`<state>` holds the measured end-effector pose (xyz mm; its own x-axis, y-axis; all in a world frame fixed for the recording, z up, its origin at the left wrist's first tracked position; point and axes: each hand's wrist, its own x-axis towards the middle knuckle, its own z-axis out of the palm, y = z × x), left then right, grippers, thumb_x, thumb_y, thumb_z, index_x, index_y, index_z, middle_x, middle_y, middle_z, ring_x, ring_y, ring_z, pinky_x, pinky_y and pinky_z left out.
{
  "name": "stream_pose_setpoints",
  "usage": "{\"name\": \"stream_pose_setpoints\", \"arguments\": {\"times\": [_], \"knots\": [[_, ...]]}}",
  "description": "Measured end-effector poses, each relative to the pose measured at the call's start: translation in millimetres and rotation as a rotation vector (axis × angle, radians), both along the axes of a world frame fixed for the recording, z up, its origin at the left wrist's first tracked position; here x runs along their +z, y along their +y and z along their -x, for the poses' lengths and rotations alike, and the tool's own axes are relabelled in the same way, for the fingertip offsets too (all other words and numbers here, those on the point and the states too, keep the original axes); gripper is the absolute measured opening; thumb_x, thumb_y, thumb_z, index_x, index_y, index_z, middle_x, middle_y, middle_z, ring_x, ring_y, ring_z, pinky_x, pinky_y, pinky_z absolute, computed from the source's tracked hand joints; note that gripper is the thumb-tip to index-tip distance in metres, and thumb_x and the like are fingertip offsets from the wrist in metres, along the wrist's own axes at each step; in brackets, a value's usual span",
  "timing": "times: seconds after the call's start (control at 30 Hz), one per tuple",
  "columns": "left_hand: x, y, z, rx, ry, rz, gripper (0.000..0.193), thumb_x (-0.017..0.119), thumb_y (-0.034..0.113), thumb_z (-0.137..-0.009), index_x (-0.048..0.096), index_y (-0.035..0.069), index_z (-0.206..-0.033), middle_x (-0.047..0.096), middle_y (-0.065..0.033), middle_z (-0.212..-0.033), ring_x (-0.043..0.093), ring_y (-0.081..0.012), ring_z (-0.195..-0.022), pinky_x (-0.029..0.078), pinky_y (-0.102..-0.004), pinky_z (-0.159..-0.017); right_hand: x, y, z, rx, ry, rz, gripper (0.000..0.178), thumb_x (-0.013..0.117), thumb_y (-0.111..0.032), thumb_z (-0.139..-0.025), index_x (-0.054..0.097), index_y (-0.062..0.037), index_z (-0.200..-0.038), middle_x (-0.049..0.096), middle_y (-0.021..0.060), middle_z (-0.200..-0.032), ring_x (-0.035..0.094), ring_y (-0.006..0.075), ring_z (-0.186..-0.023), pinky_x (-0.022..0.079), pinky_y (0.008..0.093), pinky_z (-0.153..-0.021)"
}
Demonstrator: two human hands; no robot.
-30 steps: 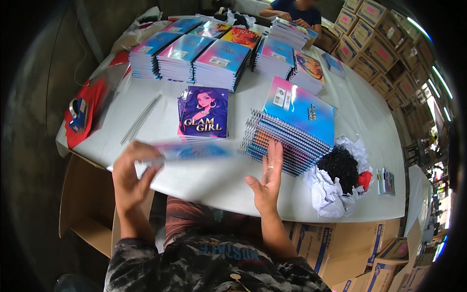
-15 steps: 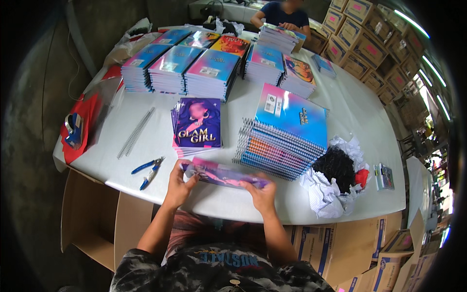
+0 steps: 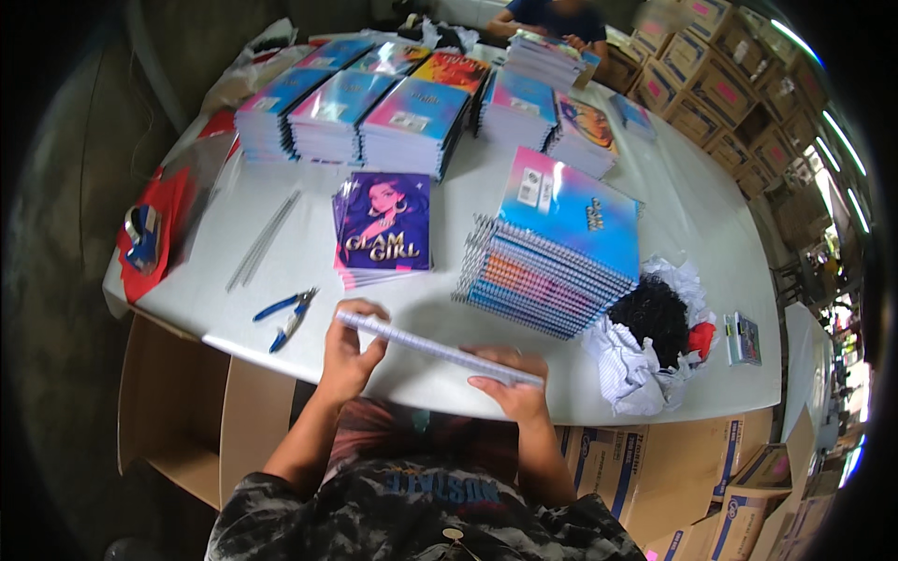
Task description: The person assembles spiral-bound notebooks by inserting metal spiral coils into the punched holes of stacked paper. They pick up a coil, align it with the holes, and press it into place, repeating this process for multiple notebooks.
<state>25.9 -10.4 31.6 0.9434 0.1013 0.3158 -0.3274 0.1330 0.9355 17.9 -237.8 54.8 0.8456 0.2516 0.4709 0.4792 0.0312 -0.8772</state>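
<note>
Between my two hands is a notebook (image 3: pixel 432 349), turned nearly edge-on above the near edge of the table, its white page edge facing up. My left hand (image 3: pixel 352 353) grips its left end, thumb below and fingers over the far side. The other end is pinched in my right hand (image 3: pixel 514 385). Just beyond lies a short stack of purple notebooks (image 3: pixel 383 224) with an illustrated woman on the cover. To the right rises a tall stack of spiral-bound notebooks (image 3: pixel 561 238) with pink-blue covers. Blue-handled cutting pliers (image 3: pixel 288 313) rest at the left, near loose wire spirals (image 3: pixel 264 241).
More notebook stacks (image 3: pixel 412 122) fill the table's far side, where a person (image 3: pixel 552 21) sits. Crumpled paper with black stringy material (image 3: pixel 653 323) lies at right. A tape dispenser (image 3: pixel 143 234) sits on red material at left. Cartons (image 3: pixel 645 477) stand below the near edge.
The notebook has been tilted: its purple cover was showing, and now its white page edge faces up. My right hand has moved slightly lower and to the right.
</note>
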Motion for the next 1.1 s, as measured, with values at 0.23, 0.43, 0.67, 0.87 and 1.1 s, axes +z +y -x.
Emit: {"name": "stream_pose_setpoints", "arguments": {"times": [0.23, 0.43, 0.67, 0.87, 1.1], "knots": [[-59, 20, 1, -0.055, 0.232, -0.187, 0.032, 0.057, -0.005, -0.068, 0.053, 0.004, -0.098, 0.055, -0.0058, -0.09, 0.051, -0.019, -0.088, 0.039, -0.0299, -0.084, -36, 14, -4, -0.043, 0.081, -0.049, 0.021, 0.068, -0.003, -0.075, 0.065, 0.0037, -0.095, 0.067, 0.0123, -0.087, 0.063, 0.0159, -0.077, 0.049, 0.0263, -0.069], [-36, 148, -105, 0.624, 0.119, -1.293, 0.026, 0.062, 0.019, -0.074, 0.059, 0.01, -0.099, 0.056, -0.0123, -0.102, 0.049, -0.0313, -0.099, 0.039, -0.0427, -0.085, -46, -5, -13, 0.013, 0.023, 0.082, 0.023, 0.064, 0.002, -0.077, 0.063, 0.0051, -0.1, 0.067, 0.0131, -0.088, 0.064, 0.0148, -0.076, 0.049, 0.0245, -0.067], [-41, 161, -130, 0.537, 0.404, -1.454, 0.032, 0.052, 0.038, -0.084, 0.06, 0.013, -0.101, 0.06, -0.0111, -0.094, 0.057, -0.0301, -0.091, 0.045, -0.0409, -0.076, -40, -9, -20, 0.022, 0.057, -0.004, 0.026, 0.062, 0.002, -0.079, 0.061, 0.0048, -0.105, 0.065, 0.0153, -0.099, 0.062, 0.0161, -0.087, 0.047, 0.0265, -0.08], [21, 147, -110, 0.641, 0.237, -1.139, 0.024, 0.055, 0.028, -0.082, 0.067, 0.008, -0.09, 0.066, -0.0131, -0.08, 0.064, -0.027, -0.073, 0.049, -0.0377, -0.064, -36, -13, -22, -0.044, 0.104, 0.011, 0.026, 0.063, 0.0, -0.079, 0.061, 0.0053, -0.105, 0.064, 0.0135, -0.102, 0.059, 0.0155, -0.093, 0.044, 0.0268, -0.086], [55, 76, -61, -0.353, 0.221, -0.471, 0.029, 0.034, 0.01, -0.08, 0.051, 0.0, -0.102, 0.045, -0.0013, -0.078, 0.038, -0.0089, -0.067, 0.036, -0.0231, -0.063, -37, -13, -34, -0.102, 0.118, -0.035, 0.027, 0.061, 0.005, -0.079, 0.06, 0.0055, -0.106, 0.063, 0.0111, -0.103, 0.058, 0.0118, -0.092, 0.044, 0.024, -0.083]]}}
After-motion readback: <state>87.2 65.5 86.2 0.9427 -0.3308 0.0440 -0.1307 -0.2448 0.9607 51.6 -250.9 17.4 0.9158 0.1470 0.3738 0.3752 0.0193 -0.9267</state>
